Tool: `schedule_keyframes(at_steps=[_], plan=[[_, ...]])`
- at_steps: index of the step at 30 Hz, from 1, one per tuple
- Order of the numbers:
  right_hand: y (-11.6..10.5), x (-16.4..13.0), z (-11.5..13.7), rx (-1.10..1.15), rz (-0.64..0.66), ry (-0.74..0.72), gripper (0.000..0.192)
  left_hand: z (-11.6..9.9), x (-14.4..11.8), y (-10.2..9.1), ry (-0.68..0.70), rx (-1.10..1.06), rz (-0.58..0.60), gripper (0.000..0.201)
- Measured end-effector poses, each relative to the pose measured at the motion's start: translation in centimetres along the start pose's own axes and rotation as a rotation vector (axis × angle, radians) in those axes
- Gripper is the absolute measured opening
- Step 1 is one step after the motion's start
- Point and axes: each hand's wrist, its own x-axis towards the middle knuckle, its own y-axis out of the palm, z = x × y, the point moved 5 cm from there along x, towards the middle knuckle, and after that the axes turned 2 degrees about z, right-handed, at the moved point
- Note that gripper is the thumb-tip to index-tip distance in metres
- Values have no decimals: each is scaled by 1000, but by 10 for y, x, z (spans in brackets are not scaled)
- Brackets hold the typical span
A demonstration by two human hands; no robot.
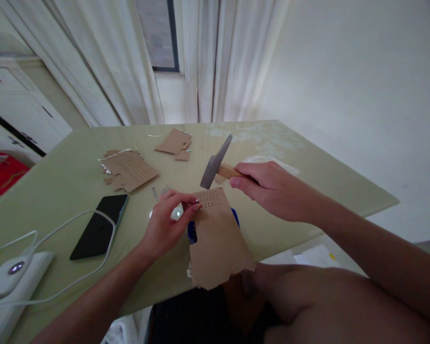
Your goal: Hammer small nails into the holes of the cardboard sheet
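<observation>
A hammer [217,165] with a wooden handle and dark metal head is gripped in the right hand [268,188]; the fingers are clenched around the handle close to the head. The head is raised clear of the desk [68,181] and tilted, its face pointing down and to the left, just above the top edge of a torn cardboard piece [217,239].

The cardboard piece lies near the front edge of the desk, overhanging it slightly. A grid of small holes [209,199] is seen at its upper end. A blue object [192,230] is partly hidden beneath it.

The left hand [166,222] rests at the cardboard's upper left corner. Its fingers [193,204] are pinched together at the edge of the hole grid; what is held between them is too small to be told. A small white item with a lit spot [177,213] sits just under this hand.

A few nails [159,192] lie on the desk just beyond the left hand. Farther back, other cardboard scraps [129,168] and [175,142] are noted. A black phone [100,225] lies to the left, near a white cable [68,224] and a white device [12,277].
</observation>
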Motion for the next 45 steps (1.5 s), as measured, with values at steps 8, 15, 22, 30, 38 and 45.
schedule_keyframes(at_steps=[8,15,22,30,38,45], plan=[[22,-4,23,-223,67,-71,34,4,-1,0,21,30,17,15],[20,-5,22,-324,73,-100,32,3,-2,2,35,27,9,13],[20,-7,27,-387,120,-121,33,3,-3,5,71,32,22,8],[24,-7,18,-371,163,-103,33,2,-6,6,93,-12,42,5],[10,-8,24,-196,13,-124,30,-5,-6,7,144,8,68,16],[34,-7,12,-388,200,-92,35,-1,-7,9,133,78,74,22]])
